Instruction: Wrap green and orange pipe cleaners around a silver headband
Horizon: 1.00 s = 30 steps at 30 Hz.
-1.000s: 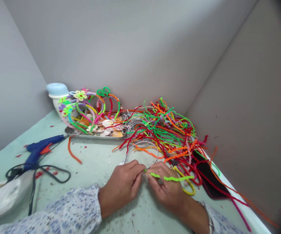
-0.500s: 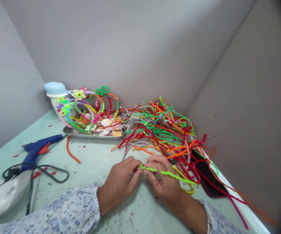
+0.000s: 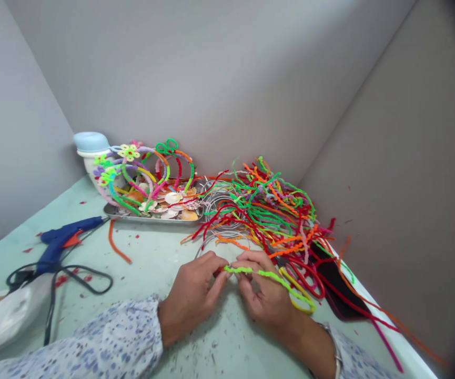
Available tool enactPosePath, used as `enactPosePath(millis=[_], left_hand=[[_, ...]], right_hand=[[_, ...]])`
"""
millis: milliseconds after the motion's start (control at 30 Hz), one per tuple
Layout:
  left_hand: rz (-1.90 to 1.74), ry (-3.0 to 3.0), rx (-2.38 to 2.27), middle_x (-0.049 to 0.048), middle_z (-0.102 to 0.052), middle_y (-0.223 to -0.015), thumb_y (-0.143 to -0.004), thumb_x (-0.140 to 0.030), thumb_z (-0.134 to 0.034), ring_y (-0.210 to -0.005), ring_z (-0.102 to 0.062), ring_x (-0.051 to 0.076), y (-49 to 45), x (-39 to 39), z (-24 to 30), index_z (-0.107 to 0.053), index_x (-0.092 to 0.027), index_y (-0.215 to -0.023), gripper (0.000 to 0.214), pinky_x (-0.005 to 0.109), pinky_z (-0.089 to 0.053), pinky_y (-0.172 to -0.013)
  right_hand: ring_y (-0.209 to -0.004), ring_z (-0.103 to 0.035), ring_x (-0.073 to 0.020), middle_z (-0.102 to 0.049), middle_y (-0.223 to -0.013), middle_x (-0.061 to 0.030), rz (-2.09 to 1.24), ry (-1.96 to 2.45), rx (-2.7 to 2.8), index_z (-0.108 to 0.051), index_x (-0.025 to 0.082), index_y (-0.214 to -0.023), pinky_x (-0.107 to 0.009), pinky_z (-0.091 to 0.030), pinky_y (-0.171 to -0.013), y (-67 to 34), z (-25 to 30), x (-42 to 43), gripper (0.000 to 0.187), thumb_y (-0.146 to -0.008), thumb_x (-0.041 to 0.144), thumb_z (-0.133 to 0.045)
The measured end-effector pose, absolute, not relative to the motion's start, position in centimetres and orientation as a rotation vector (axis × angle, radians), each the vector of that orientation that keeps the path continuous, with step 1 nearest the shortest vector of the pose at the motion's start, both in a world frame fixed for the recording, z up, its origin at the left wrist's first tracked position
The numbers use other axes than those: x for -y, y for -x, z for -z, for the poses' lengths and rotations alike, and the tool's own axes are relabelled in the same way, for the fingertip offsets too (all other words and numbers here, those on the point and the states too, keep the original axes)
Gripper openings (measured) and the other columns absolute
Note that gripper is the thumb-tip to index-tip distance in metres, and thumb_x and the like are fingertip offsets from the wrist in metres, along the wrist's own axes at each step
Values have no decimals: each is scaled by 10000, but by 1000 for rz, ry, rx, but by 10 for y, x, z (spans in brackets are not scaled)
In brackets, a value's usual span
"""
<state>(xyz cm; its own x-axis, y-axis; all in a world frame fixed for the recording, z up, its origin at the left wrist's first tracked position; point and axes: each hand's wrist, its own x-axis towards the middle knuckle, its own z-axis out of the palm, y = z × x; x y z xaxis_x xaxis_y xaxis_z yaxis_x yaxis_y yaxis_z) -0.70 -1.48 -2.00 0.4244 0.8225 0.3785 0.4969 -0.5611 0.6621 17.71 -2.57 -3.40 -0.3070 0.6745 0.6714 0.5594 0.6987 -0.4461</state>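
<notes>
A lime-green pipe cleaner runs between my fingertips and trails off to the right over my right hand. My left hand pinches its left end, where a bit of red or orange shows under the fingers. My right hand is closed beside it, thumb and fingers pinching the same pipe cleaner a short way along. A thin grey wire hoop lies just behind my hands. Yellow-handled and red-handled scissors rest to the right of my right hand, partly covered.
A metal tray of seashells holds several fuzzy headbands, with a white bottle beside it. A tangle of pipe cleaners lies back right, near a dark phone. A blue glue gun with cord lies left.
The free end of the lime-green pipe cleaner has swung down toward me at the right. Both hands keep their pinch in nearly the same place.
</notes>
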Motion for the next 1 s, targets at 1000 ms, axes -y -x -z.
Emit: enactPosePath(millis=[1000], left_hand=[[-917, -2126, -1088, -12, -518, -724, -920, -195, -472, -692, -512, 134, 8, 15, 20, -572, -174, -755, 194, 255, -372, -646]], right_hand=[[-899, -617, -196, -604, -966, -76, -193, 962, 1991, -587, 213, -1063, -314, -541, -764, -173, 34, 28, 262, -856, 76, -505]])
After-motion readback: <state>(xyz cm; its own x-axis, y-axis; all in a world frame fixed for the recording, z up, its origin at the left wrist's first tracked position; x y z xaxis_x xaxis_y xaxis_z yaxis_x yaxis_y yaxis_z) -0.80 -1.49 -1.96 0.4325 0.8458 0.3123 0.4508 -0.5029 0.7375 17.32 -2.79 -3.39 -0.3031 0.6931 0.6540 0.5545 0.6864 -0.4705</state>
